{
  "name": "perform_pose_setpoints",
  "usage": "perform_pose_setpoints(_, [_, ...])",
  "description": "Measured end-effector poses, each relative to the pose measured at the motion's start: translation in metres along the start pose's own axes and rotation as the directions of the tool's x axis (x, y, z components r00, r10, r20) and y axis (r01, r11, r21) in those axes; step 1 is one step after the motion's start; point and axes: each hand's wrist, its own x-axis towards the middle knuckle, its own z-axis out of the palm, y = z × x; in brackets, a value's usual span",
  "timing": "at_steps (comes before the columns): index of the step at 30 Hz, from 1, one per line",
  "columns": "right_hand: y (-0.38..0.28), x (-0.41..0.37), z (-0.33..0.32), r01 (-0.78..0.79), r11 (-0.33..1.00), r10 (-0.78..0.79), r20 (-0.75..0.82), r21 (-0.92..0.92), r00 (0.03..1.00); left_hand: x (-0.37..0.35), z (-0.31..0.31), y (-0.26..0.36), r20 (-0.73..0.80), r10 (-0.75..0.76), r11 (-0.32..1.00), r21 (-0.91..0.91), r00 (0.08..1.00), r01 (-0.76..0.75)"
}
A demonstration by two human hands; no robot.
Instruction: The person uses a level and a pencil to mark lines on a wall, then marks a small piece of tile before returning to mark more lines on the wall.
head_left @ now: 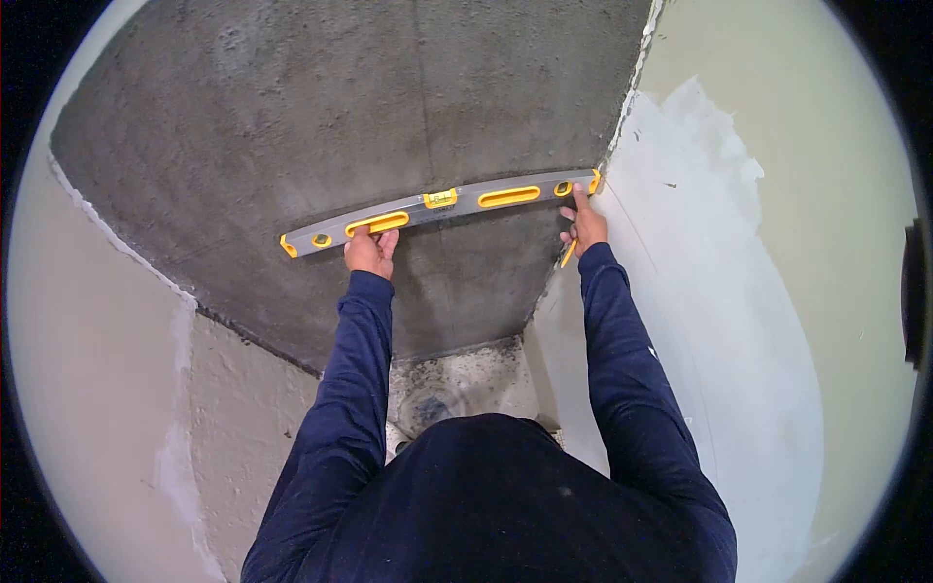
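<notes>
A long grey spirit level (466,202) with yellow end caps and yellow grip slots lies against the dark grey wall, its left end lower than its right in this view. My left hand (370,255) grips it at the left slot, fingers hooked into the opening. Near the right end, my right hand (590,227) presses a finger on the level beside the round end vial. A thin yellow pencil (569,255) sticks out below that hand, held among its fingers. The level's right end cap meets the corner with the side wall.
Rough grey render covers the facing wall (292,107). On the right, a pale side wall (719,253) has a white skim patch with a thin line on it. Another pale wall (107,340) stands at left. Below, the floor (476,379) is stained and dusty.
</notes>
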Motion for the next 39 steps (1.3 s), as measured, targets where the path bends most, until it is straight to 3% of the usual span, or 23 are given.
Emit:
perform_pose_setpoints(6, [-0.007, 0.005, 0.002, 0.025, 0.999, -0.025, 0.018, 0.042, 1.0, -0.002, 0.012, 0.0, -0.057, 0.038, 0.999, 0.031, 0.998, -0.036])
perform_pose_setpoints(9, [-0.007, 0.007, 0.004, 0.032, 0.998, -0.034, 0.037, 0.056, 0.999, 0.008, -0.003, -0.008, -0.005, 0.048, 0.999, 0.009, 0.999, -0.048])
perform_pose_setpoints(10, [-0.006, 0.007, 0.003, 0.053, 0.997, -0.056, 0.05, 0.064, 0.997, 0.014, -0.013, -0.015, 0.128, 0.129, 0.983, 0.113, 0.983, -0.143])
perform_pose_setpoints(12, [-0.006, 0.01, 0.002, 0.099, 0.995, -0.1, 0.04, 0.031, 0.994, -0.006, 0.004, 0.001, 0.088, 0.024, 1.0, 0.004, 0.996, -0.025])
perform_pose_setpoints(13, [-0.007, 0.015, 0.001, 0.089, 0.996, -0.09, 0.042, 0.016, 0.995, -0.009, 0.007, 0.002, 0.067, 0.021, 1.0, 0.0, 0.998, -0.021])
perform_pose_setpoints(14, [-0.008, 0.018, 0.001, 0.059, 0.998, -0.061, 0.048, 0.029, 0.997, 0.001, -0.003, -0.007, 0.15, 0.069, 0.998, -0.011, 0.986, -0.068])
perform_pose_setpoints(18, [-0.007, 0.021, 0.003, 0.051, 0.997, -0.052, 0.015, 0.051, 0.999, -0.024, 0.013, 0.001, 0.058, 0.033, 0.992, -0.126, 0.998, -0.025])
perform_pose_setpoints(23, [-0.006, 0.027, 0.004, 0.054, 0.998, -0.055, 0.011, 0.044, 0.998, -0.027, 0.01, -0.003, 0.08, 0.072, 0.986, -0.156, 0.994, -0.058])
perform_pose_setpoints(28, [-0.007, 0.027, 0.003, 0.043, 0.997, -0.047, 0.063, 0.061, 0.997, -0.031, 0.008, -0.004, 0.021, 0.053, 0.988, -0.147, 0.998, -0.049])
perform_pose_setpoints(39, [-0.005, 0.028, 0.0, 0.057, 0.996, -0.063, 0.097, 0.062, 0.993, -0.026, 0.006, -0.01, 0.054, 0.082, 0.988, -0.133, 0.995, -0.074])
